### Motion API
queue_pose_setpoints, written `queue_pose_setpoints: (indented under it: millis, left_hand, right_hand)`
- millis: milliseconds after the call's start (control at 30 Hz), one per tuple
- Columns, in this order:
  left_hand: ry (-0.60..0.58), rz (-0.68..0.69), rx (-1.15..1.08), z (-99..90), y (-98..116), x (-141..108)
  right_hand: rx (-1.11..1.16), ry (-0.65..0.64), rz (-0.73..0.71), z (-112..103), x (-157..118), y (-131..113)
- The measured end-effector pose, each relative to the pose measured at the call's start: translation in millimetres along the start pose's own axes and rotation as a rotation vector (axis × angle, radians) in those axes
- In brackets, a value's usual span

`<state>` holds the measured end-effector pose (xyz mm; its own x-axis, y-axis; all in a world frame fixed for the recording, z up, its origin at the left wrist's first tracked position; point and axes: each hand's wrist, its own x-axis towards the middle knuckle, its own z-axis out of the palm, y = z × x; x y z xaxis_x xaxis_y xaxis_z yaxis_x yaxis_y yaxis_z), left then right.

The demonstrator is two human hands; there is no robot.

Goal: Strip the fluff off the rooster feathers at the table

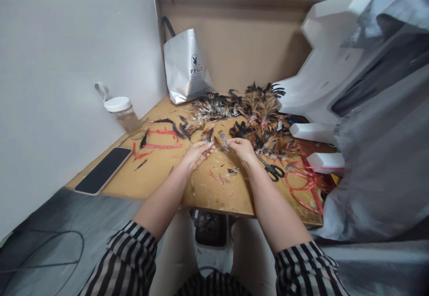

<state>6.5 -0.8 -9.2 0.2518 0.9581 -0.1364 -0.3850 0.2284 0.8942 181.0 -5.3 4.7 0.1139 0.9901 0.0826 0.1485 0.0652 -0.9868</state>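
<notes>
My left hand (200, 153) pinches a small brown and dark feather (208, 135) above the middle of the wooden table. Close by on the right, my right hand (241, 149) has its fingers closed on a fluffy grey-brown feather (221, 141). The two hands are apart, with the feather tips between them. Behind them lie a pile of dark and pale feathers (214, 107) and a brown feather bunch (261, 103). More brown and black feathers (275, 144) spread just right of my right hand. Black scissors (273, 170) rest beside my right forearm.
A phone (103, 171) lies at the table's (134, 184) left edge, near a white-lidded jar (124, 115). Red strips (161, 146) and loose dark feathers are on the left. A silver bag (186, 68) stands behind. Red ribbon (304, 184) and grey cloth (385, 153) are at right.
</notes>
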Motion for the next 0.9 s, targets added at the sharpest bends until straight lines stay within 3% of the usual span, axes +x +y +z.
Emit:
queue_pose_setpoints:
  millis: [100, 233, 667, 900]
  left_hand:
    - [-0.027, -0.011, -0.023, 1.6, 0, -1]
    - [-0.034, -0.002, -0.053, 3.2, -1, -1]
    - [0.004, 0.047, 0.013, 5.5, -2, -1]
    - [0.037, 0.126, 0.202, 6.5, -2, -1]
  right_hand:
    - [0.26, -0.076, 0.074, 16, -8, -6]
    - [0.398, -0.117, 0.085, 32, -15, -8]
    - [0.226, -0.048, -0.075, 40, -13, 1]
    - [0.231, -0.064, -0.017, 39, -15, -2]
